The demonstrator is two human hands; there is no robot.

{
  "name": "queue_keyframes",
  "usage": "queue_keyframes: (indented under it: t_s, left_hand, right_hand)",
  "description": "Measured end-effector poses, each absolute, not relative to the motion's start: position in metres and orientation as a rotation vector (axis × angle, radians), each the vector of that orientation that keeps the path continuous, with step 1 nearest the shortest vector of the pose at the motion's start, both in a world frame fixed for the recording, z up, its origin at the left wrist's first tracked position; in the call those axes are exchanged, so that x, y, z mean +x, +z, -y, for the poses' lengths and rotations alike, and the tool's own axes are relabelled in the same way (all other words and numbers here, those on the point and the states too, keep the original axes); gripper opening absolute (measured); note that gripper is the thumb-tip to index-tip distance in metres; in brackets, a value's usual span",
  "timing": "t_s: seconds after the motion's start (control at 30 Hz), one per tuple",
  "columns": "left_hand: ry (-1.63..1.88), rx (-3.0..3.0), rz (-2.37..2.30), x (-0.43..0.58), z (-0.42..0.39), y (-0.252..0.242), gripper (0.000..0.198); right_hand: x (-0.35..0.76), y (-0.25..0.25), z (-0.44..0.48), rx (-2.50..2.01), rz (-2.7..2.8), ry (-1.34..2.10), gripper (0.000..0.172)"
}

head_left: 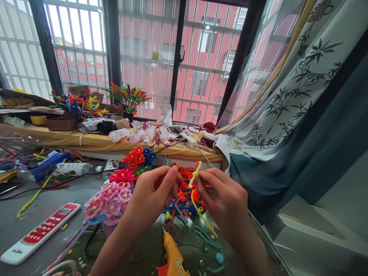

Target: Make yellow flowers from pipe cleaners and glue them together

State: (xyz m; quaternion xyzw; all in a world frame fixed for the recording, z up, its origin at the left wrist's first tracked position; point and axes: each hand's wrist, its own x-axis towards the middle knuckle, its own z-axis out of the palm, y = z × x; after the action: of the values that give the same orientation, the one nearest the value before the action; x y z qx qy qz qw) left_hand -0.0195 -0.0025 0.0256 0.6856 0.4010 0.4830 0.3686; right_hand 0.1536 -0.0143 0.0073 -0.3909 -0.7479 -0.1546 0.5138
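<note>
My right hand (225, 197) is closed in a pinch on a short pale-yellow pipe cleaner (195, 173), which is twisted into a small knot with its ends sticking out. To its left, my left hand (156, 189) has thumb and fingers pressed together. A small orange tip (176, 164) shows at those fingertips; whether it is gripped or lies behind them I cannot tell. Behind both hands is a pile of red-orange pipe-cleaner flowers (185, 184). A longer yellow pipe cleaner (202, 216) slants down between the hands. Below lies a yellow glue gun (174, 255), nozzle pointing away.
Pink pipe-cleaner flowers (110, 201) stand beside my left forearm. A red-and-white remote control (41, 232) lies at the left. Green pipe-cleaner pieces (207, 237) are near my right forearm. Plastic bottles (119, 135) and a power strip (188, 140) crowd the windowsill.
</note>
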Motion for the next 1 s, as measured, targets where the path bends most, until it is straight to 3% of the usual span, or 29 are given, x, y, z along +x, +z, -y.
queue_keyframes:
  t_s: [0.2,0.37,0.63,0.8,1.0]
  left_hand:
    - [1.215,2.205,-1.261,-0.008,0.012,0.025,0.022]
    - [1.290,2.395,-1.358,-0.007,0.015,0.022,0.022]
    - [1.320,2.074,-1.218,-0.009,0.016,0.021,0.028]
    - [1.262,1.741,-0.981,-0.009,0.013,0.023,0.022]
    - [1.221,1.918,-0.971,-0.020,0.007,0.026,0.013]
  right_hand:
    - [0.152,0.006,0.014,-0.924,1.841,-0.414,0.016]
    - [0.152,0.007,0.014,-0.921,1.834,-0.416,0.018]
    - [0.152,0.009,0.015,-0.904,1.812,-0.422,0.018]
    - [0.150,0.009,0.017,-0.869,1.783,-0.354,0.015]
    - [0.157,0.008,0.016,-0.833,1.809,-0.266,0.013]
